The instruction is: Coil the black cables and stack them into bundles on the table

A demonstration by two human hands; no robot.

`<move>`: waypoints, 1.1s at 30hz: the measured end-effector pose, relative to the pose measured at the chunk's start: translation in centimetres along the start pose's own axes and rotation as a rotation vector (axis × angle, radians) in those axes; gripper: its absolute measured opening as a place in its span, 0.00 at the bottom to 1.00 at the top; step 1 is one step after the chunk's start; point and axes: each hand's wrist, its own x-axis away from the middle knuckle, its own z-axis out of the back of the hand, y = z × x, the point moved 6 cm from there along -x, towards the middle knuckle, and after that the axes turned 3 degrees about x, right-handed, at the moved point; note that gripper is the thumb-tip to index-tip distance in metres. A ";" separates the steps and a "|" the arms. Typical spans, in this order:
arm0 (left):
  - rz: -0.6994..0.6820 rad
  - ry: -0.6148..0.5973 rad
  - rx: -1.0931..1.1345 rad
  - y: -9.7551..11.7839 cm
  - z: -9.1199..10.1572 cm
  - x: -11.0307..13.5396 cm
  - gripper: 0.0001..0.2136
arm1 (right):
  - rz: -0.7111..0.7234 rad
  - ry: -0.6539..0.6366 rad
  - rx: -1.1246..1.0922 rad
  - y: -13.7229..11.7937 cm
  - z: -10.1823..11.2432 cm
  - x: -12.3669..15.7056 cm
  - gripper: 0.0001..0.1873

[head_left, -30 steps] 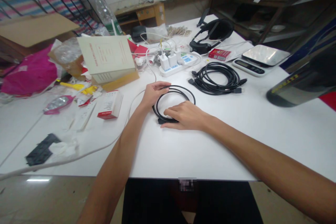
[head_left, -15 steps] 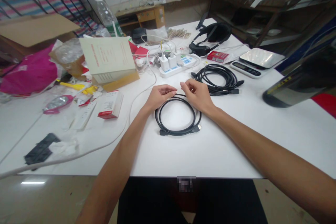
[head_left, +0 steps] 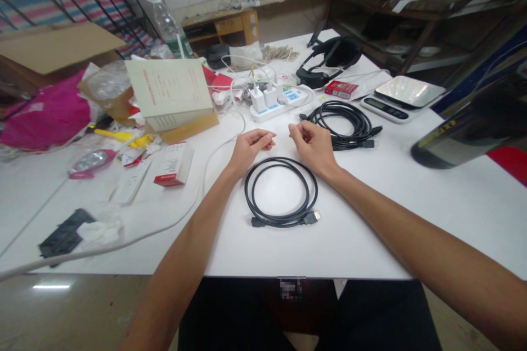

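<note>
A black cable (head_left: 284, 220) lies coiled in a flat ring on the white table (head_left: 370, 219), both plugs at its near side. My left hand (head_left: 249, 148) hovers just beyond the ring's far left edge, thumb and fingers pinched together. My right hand (head_left: 313, 142) is just beyond the far right edge, its fingers also curled into a pinch. The fingertips of both hands face each other a short gap apart. Neither hand touches the coil. Whether something thin is between the fingers is too small to see.
A larger bundle of black cables (head_left: 359, 127) lies behind my right hand, beside a scale (head_left: 405, 93). A power strip with chargers (head_left: 280, 103), a headset (head_left: 329, 57), a cream booklet (head_left: 168, 90) and a red-white box (head_left: 173, 164) crowd the back and left. A dark cylinder (head_left: 465, 131) juts in at right.
My right hand has lifted off the coil's near side and gone to its far side. Both hands have let go of the coil, which now lies nearer to me.
</note>
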 end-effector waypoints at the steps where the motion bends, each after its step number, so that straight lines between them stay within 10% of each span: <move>1: 0.009 0.016 0.034 -0.2 0.2 -0.1 0.16 | -0.005 0.015 0.019 0.1 0.2 0.0 0.30; 8: 0.091 0.056 0.155 -0.6 0.7 -0.2 0.15 | 0.191 -0.033 0.528 -1.1 1.7 -1.1 0.21; 13: 0.096 0.052 0.150 -0.5 0.6 -0.1 0.16 | 0.088 -0.044 0.843 0.2 3.0 -2.3 0.33; 21: 0.073 0.032 0.130 -1.1 0.8 -0.3 0.16 | -0.189 -0.202 0.848 3.2 2.3 -2.2 0.35; 33: 0.098 0.027 0.184 -1.0 0.9 -0.4 0.17 | -0.130 -0.378 0.952 3.3 5.0 -3.8 0.28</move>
